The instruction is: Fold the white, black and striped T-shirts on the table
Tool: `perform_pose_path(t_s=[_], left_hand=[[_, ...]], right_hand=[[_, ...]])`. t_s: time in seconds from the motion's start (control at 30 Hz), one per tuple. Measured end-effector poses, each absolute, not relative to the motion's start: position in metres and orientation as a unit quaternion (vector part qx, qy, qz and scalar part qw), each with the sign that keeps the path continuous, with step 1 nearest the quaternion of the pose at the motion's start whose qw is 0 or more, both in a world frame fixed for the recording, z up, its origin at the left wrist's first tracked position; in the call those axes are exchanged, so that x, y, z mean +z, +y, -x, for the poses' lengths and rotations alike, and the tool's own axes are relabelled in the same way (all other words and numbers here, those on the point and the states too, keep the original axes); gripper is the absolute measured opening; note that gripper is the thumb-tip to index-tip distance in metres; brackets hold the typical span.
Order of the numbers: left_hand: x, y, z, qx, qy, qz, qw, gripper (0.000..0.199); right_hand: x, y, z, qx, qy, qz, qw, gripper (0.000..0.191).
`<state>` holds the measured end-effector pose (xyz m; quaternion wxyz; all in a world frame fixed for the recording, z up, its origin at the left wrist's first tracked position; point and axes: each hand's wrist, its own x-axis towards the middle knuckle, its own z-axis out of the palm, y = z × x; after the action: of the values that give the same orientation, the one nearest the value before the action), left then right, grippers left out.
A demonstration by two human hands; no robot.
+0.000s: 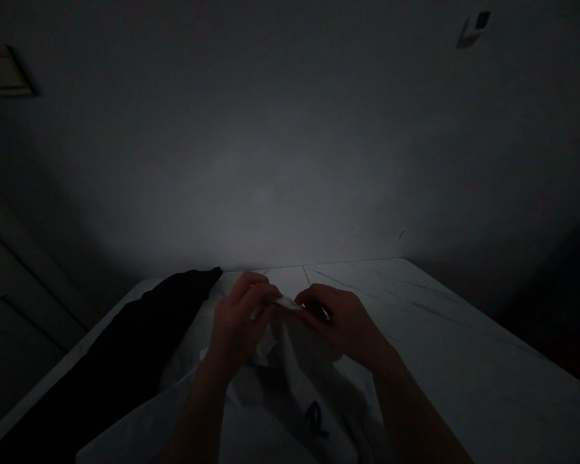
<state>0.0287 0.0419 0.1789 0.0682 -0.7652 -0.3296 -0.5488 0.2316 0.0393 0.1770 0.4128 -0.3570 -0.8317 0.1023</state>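
White cloth garment, crumpled, one edge raised in a narrow fold, dark print lower down

White cloth, dark mark; black cloth.

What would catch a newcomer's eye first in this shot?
The left hand and right hand meet at centre, pinching a fold of a white garment between them. A black garment lies along the left side of the veined white tabletop, and a small dark print shows low on the white cloth.
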Motion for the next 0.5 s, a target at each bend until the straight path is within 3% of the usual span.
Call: perform_pose_path(t_s=[0.07,0.17,0.37,0.5], left_hand=[[0.178,0.044,-0.029,-0.578,-0.440,0.687,0.007,0.018],[0.178,0.050,-0.029,-0.525,-0.536,0.646,-0.140,0.028],[0.179,0.059,-0.032,-0.447,-0.500,0.632,-0.389,0.029],[0.178,0.061,-0.034,-0.492,-0.430,0.568,-0.500,0.036]], right_hand=[[0.178,0.040,-0.231,0.113,-0.812,0.368,0.438,0.015],[0.179,0.042,-0.230,0.167,-0.782,0.371,0.472,0.013],[0.175,0.050,-0.232,0.255,-0.778,0.345,0.459,0.016],[0.172,0.052,-0.231,0.208,-0.796,0.338,0.457,0.010]])
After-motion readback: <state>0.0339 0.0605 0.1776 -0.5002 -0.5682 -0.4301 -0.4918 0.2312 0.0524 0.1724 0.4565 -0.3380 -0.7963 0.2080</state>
